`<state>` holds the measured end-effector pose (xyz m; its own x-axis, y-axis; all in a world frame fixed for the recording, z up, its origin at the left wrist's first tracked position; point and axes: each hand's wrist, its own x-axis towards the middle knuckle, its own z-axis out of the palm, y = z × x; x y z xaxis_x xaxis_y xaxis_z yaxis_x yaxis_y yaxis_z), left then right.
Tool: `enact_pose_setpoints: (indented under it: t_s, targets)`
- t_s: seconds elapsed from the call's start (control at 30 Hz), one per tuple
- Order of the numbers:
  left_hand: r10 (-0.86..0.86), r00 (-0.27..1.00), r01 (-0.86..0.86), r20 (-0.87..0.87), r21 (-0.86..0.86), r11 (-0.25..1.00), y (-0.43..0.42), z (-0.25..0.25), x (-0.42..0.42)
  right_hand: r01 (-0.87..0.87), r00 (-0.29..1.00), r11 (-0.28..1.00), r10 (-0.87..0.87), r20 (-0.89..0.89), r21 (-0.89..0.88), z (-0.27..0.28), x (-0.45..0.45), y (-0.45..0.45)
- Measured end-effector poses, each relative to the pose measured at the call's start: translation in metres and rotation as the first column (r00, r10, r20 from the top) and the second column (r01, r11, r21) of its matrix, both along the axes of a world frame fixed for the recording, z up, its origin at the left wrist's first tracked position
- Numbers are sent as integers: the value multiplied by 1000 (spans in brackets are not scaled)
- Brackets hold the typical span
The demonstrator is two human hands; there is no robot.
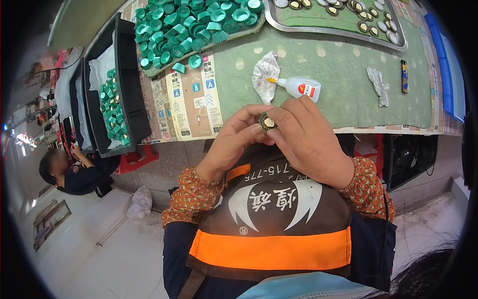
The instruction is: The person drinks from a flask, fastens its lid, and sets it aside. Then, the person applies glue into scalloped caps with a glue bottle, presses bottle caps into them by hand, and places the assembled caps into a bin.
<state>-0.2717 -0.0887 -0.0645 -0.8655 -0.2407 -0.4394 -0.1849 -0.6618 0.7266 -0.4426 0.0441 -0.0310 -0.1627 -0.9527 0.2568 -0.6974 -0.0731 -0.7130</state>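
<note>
Near the table's front edge, a small round dark piece with a pale centre [268,122] is held between both hands. My left hand [238,138] pinches its left side with thumb and fingers. My right hand [305,137] has its fingers closed on the right side of the same piece. Just beyond the hands lies a white glue bottle [302,87] with a red label, its yellow tip resting on a crumpled white cloth [265,74].
Green fluted cups [181,30] are heaped at the back left. A metal tray [338,34] holds round pieces. Black bin [130,94] stands left, blue bin [444,70] right. A second cloth [379,86] lies beside a dark tube [404,76]. Another person [74,172] sits far left.
</note>
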Motion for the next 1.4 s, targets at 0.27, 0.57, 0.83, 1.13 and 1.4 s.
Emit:
enact_pose_setpoints:
  t_s: [0.27, 0.57, 0.83, 1.13, 1.4]
  targets:
    - [-40, 997, 51, 60, -189, 981, 9, 9, 3, -30, 999, 1000, 30, 43, -7, -13, 0, 0]
    - [0, 993, 18, 118, -150, 988, 9, 9, -5, 20, 961, 999, -12, 278, -27, -20, 6, 4]
    - [53, 997, -40, 55, -216, 976, 19, 4, -5, 45, 734, 947, -247, 633, 317, -26, 15, 7]
    - [111, 994, -107, -1, -284, 953, 29, 0, -2, 45, 513, 944, -302, 804, 326, -41, 27, 3]
    - [21, 997, 1, 72, -298, 955, 17, 2, 2, 39, 703, 958, -228, 673, 284, -41, 19, 2]
